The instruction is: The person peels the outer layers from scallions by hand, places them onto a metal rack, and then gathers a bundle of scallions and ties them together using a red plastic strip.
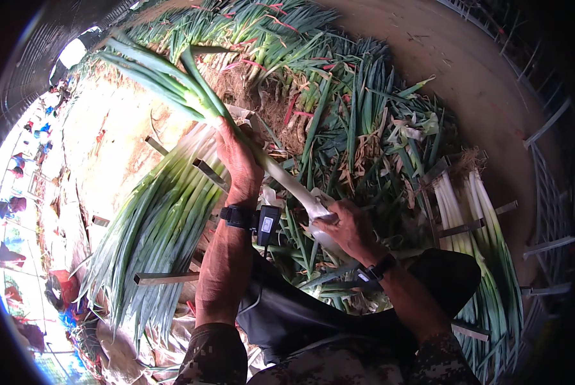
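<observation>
- Green onion (286, 179), long and thick-stemmed, held aslant in midair in front of the body, leaves to the upper left, white end to the lower right.
- Left hand (239, 154) wrapped around the stem near the start of the green; right hand (348, 231) clamped on the white end, well apart from the left along the same stem.
- Root end covered by the right hand; cannot tell about any roots there. Pale piece (328, 241) just below, perhaps loose skin, perhaps part of another stem.
- Likely light for such length, yet awkward in balance, with a long spray of leaves beyond the left hand.
- Probably firm and fairly stiff along the white shaft, softer and bendier toward the leaf tips; liable to crease or split under a hard squeeze.
- Outer layers perhaps slick, apt to slide under a loose pinch.
- Best held around the firm shaft just below the leaves, with a second grip at the white end; poorly held by the leaf tips alone.
- At left, a sheaf of onions (156, 221) across metal bars (162, 278); at right, more onions with roots (483, 224); beyond, a leafy heap (358, 96) with red ties (252, 65).
</observation>
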Demonstrator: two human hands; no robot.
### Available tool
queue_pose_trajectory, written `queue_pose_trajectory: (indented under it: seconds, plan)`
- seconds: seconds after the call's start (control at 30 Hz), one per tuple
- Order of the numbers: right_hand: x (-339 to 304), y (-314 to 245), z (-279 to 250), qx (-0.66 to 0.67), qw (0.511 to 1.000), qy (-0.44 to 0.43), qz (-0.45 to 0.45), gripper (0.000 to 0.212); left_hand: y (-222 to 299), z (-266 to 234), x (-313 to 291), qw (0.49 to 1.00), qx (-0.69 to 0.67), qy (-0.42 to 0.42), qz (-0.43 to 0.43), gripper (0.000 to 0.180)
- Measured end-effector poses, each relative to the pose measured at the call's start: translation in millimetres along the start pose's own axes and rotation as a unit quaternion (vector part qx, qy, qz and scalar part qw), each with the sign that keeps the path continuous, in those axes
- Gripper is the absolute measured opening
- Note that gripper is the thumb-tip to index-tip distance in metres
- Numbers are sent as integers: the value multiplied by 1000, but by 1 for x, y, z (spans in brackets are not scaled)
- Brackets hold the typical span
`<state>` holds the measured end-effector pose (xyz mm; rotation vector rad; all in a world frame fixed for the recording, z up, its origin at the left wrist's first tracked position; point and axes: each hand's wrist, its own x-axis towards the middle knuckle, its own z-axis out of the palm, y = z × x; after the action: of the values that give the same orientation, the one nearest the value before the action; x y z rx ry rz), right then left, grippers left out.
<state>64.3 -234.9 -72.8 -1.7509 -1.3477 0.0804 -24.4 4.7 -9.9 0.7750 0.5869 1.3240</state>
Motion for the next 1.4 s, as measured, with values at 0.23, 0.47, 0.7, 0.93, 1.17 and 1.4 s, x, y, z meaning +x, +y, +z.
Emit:
queue_pose_trajectory:
  seconds: [0.23,0.47,0.7,0.93,1.17,1.4]
  plan:
    - [-13,-18,-7,-66,984,-166,0,27,2,-10,11,996,46,49,59,41]
    - [-130,64,-31,-108,898,-418,84,34,26,-30,41,1000,-21,10,15,42]
    - [39,-21,-34,163,969,-150,106,42,27,-13,20,982,-126,-120,-76,51]
    - [31,-16,-24,149,965,-208,56,20,29,-17,23,949,-208,-192,-136,58]
    - [-66,34,-47,25,968,-242,58,18,21,-15,24,976,-148,-115,-114,61]
    - [-75,38,-66,-68,940,-314,110,29,29,-20,29,980,-129,-148,-36,41]
